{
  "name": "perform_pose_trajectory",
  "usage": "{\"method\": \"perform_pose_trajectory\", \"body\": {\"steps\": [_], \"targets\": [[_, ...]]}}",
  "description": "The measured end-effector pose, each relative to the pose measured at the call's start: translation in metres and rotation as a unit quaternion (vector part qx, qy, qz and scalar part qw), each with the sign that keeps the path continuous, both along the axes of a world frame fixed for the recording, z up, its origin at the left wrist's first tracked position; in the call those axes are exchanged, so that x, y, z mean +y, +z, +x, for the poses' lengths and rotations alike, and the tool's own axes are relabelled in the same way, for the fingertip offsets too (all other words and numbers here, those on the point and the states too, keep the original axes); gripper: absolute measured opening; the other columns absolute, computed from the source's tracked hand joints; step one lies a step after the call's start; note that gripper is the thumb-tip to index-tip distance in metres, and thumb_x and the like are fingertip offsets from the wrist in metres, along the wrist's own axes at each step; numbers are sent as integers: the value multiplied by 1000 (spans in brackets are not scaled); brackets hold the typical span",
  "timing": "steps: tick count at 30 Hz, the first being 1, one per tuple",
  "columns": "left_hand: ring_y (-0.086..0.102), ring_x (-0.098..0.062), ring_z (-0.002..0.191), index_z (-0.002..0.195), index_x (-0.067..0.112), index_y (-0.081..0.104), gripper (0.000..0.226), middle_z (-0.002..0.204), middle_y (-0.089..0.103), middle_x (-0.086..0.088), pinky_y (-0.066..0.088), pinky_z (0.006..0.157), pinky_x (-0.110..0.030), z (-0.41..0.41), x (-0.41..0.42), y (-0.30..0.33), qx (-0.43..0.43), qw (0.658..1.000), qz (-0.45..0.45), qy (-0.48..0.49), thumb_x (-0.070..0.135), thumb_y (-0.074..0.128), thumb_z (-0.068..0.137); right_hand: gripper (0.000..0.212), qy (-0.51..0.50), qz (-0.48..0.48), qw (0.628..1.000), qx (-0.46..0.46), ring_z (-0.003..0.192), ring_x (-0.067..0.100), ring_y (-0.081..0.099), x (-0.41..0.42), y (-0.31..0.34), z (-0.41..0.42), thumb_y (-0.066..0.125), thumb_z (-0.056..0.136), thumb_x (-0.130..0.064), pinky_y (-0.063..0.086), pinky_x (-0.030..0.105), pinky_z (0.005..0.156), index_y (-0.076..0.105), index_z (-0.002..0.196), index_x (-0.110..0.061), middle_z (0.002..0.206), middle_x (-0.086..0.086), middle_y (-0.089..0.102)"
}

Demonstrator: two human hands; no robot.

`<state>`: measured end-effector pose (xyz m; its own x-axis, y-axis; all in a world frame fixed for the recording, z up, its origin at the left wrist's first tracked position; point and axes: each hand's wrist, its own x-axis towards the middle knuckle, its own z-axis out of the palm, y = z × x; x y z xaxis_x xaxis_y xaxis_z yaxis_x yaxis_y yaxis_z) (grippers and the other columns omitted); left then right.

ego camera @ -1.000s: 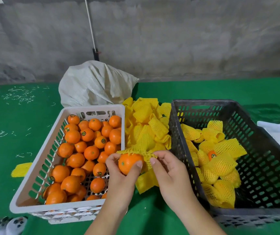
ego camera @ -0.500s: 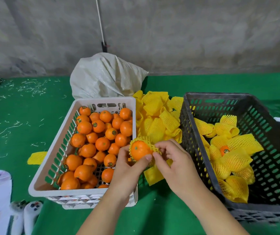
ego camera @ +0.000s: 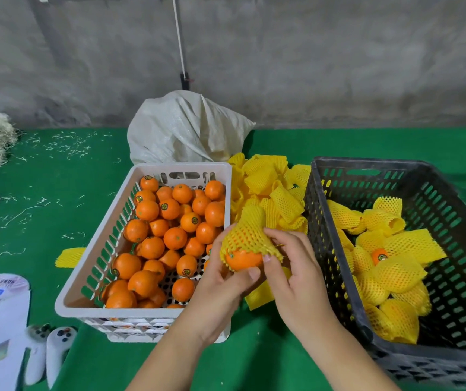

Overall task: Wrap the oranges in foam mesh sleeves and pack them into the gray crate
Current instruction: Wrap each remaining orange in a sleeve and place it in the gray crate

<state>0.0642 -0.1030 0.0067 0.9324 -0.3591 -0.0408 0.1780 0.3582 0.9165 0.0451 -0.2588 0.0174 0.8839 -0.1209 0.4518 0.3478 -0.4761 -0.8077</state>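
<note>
The orange (ego camera: pixel 243 259), half covered by a yellow foam mesh sleeve (ego camera: pixel 250 234), sits between the white crate (ego camera: pixel 90 266) and the gray crate (ego camera: pixel 336 266), above the green tabletop (ego camera: pixel 42 193). It looks firm and smooth; the sleeve soft, stretchy, best pulled by its rim. The left hand (ego camera: pixel 220 289) cups the fruit from below, fingers curled; the right hand (ego camera: pixel 291 266) pinches the sleeve's edge.

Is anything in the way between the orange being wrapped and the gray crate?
Only the gray plastic crate's near left wall, which the half-sleeved orange must be lifted over. Wrapped oranges lie inside, with bare floor beside them.
</note>
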Motion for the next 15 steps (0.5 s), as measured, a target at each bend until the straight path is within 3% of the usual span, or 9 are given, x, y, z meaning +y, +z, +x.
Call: {"method": "perform_pose_trajectory", "body": {"steps": [3, 5, 8, 12, 15], "targets": [[68, -30, 123, 139, 40, 58, 69, 132, 71, -7, 58, 101, -46, 1, -6, -2, -37, 993, 69, 83, 28, 88, 78, 39, -30, -49, 998, -36, 108, -4, 54, -4, 0, 2, 50, 98, -16, 42, 6, 87, 66, 134, -18, 115, -17, 47], [73, -24, 113, 131, 33, 64, 64, 123, 75, -4, 61, 89, -33, 1, -11, -2, -53, 982, 93, 154, 36, 90, 73, 37, -37, -76, 994, -65, 100, -1, 54, -4, 3, 4, 47, 100, -17, 47, 13, 82, 68, 129, -12, 113, -14, 47], [76, -17, 102, 126, 22, 66, 65, 113, 78, 0, 59, 80, -24, 3, -12, -2, -64, 967, 117, 217, 45, 87, 69, 36, -16, -103, 989, -100, 96, 7, 56, 3, 7, 3, 47, 101, -22, 51, 22, 78, 70, 124, -7, 112, -8, 49], [75, -9, 87, 121, 20, 62, 59, 97, 78, 4, 57, 70, -19, 5, -19, -1, -47, 961, 100, 253, 39, 82, 69, 29, -8, -108, 983, -145, 94, 8, 58, 12, 2, 0, 54, 101, -19, 52, 19, 77, 70, 121, -6, 111, -4, 52], [73, -12, 92, 123, 28, 51, 67, 100, 74, 1, 60, 76, -26, 7, -26, -1, -8, 970, 73, 231, 39, 84, 65, 28, -36, -57, 990, -121, 102, 4, 56, 8, -3, 5, 57, 97, -20, 48, 14, 84, 63, 123, -10, 114, -7, 51]]}}
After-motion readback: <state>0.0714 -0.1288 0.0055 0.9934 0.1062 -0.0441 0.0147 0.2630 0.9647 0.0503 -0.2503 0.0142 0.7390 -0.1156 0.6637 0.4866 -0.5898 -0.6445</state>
